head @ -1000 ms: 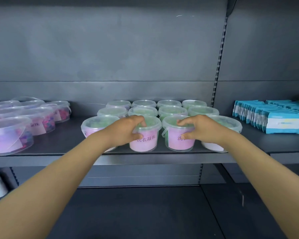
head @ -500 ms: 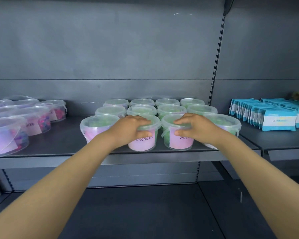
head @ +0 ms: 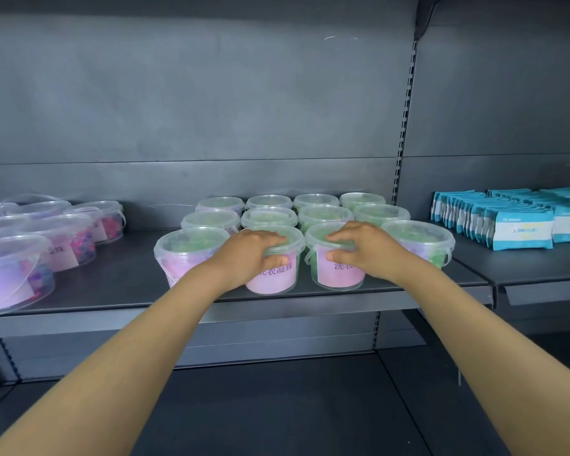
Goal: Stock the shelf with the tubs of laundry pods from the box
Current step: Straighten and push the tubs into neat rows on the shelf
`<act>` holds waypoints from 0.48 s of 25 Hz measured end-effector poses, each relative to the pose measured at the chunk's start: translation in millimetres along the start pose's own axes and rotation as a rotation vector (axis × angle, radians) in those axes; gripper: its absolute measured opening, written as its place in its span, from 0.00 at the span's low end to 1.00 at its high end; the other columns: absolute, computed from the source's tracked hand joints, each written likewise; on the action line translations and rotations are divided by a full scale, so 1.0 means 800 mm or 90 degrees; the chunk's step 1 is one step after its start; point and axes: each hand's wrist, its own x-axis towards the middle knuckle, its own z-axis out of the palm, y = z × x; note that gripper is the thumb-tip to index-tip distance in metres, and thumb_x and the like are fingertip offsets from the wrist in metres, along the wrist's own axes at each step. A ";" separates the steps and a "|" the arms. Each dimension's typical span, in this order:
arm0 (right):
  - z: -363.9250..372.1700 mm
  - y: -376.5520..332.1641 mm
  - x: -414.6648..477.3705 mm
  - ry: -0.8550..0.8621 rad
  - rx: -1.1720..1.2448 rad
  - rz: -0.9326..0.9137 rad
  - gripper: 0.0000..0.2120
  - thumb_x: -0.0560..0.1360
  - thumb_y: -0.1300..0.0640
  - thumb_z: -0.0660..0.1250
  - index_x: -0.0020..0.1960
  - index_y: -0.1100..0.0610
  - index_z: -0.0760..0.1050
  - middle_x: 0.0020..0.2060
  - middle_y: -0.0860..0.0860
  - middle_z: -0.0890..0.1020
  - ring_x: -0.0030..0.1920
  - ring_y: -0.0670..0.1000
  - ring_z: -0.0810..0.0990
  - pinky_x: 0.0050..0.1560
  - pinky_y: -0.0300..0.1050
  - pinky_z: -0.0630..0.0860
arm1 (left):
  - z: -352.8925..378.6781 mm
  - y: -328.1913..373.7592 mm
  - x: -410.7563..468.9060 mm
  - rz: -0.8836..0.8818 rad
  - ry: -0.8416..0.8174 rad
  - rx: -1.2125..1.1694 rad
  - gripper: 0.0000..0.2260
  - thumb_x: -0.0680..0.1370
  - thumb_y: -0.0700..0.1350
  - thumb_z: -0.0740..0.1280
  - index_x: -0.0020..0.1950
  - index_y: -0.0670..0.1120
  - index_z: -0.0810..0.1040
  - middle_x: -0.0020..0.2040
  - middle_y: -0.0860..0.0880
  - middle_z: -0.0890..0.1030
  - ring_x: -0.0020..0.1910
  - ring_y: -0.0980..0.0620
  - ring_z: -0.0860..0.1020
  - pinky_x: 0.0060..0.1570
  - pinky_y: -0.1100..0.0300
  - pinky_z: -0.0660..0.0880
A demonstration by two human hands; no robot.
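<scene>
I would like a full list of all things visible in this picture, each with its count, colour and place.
round tubs: twelve, clear with green pods and pink labels, three rows of four, middle of shelf
wide tubs: several, clear with pink and purple pods, left of shelf
packets: many, blue and white, rows on right shelf section
shelf: one, dark grey
left hand: one, gripping the second front tub
right hand: one, gripping the third front tub
</scene>
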 end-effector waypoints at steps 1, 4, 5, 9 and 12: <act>-0.002 -0.002 0.000 -0.004 0.002 0.008 0.22 0.73 0.50 0.70 0.65 0.54 0.74 0.64 0.51 0.74 0.66 0.53 0.70 0.68 0.47 0.65 | -0.002 0.001 0.000 -0.001 -0.008 0.003 0.24 0.78 0.53 0.62 0.72 0.49 0.66 0.74 0.50 0.64 0.74 0.51 0.61 0.72 0.59 0.56; -0.011 -0.011 0.005 -0.042 -0.044 0.026 0.23 0.72 0.48 0.70 0.65 0.54 0.74 0.65 0.51 0.73 0.66 0.52 0.70 0.66 0.46 0.66 | -0.008 0.005 0.003 -0.022 -0.039 0.022 0.24 0.78 0.53 0.62 0.73 0.49 0.65 0.74 0.49 0.65 0.73 0.49 0.62 0.71 0.57 0.59; -0.015 -0.016 0.006 -0.062 -0.080 0.024 0.23 0.73 0.48 0.70 0.66 0.54 0.73 0.65 0.51 0.73 0.66 0.52 0.70 0.66 0.45 0.66 | -0.011 0.007 0.005 -0.030 -0.058 0.029 0.24 0.78 0.54 0.62 0.73 0.49 0.64 0.74 0.49 0.65 0.73 0.48 0.63 0.70 0.57 0.60; -0.045 -0.030 -0.004 -0.112 -0.120 0.020 0.22 0.73 0.52 0.70 0.65 0.57 0.73 0.64 0.50 0.75 0.63 0.50 0.73 0.59 0.39 0.67 | -0.036 0.018 0.013 -0.044 -0.134 0.040 0.22 0.78 0.53 0.62 0.70 0.48 0.67 0.71 0.48 0.68 0.69 0.47 0.66 0.66 0.58 0.64; -0.081 -0.018 -0.024 -0.064 -0.121 0.026 0.19 0.73 0.54 0.70 0.62 0.57 0.76 0.60 0.50 0.79 0.54 0.47 0.75 0.53 0.35 0.66 | -0.046 0.034 0.016 -0.026 -0.039 0.032 0.18 0.79 0.52 0.61 0.65 0.45 0.72 0.67 0.47 0.73 0.66 0.47 0.71 0.64 0.57 0.66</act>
